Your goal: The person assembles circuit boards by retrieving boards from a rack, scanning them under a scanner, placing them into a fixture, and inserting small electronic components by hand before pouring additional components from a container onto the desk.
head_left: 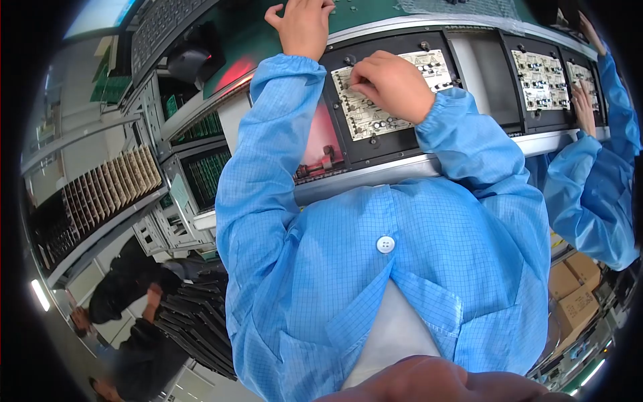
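Right fingers (366, 75) | circuit board (364, 126) beneath | left fingers (273, 15) | green mat (236, 39) beneath

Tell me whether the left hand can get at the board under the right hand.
Probably yes, at its left edge: the left hand is close by, over the green surface, and nothing visible stands between. The middle looks harder, as the right hand covers part of the board.

And left of the left hand (307, 28), there's a keyboard (164, 33), a bright screen (100, 15) beyond it, a black device (191, 61) near it showing red! Farther out, a rack (59, 271) of upright boards (110, 184). Right of the right hand (392, 86), a blue-sleeved co-worker (589, 194), cardboard boxes (575, 298) nearer the camera wearer!
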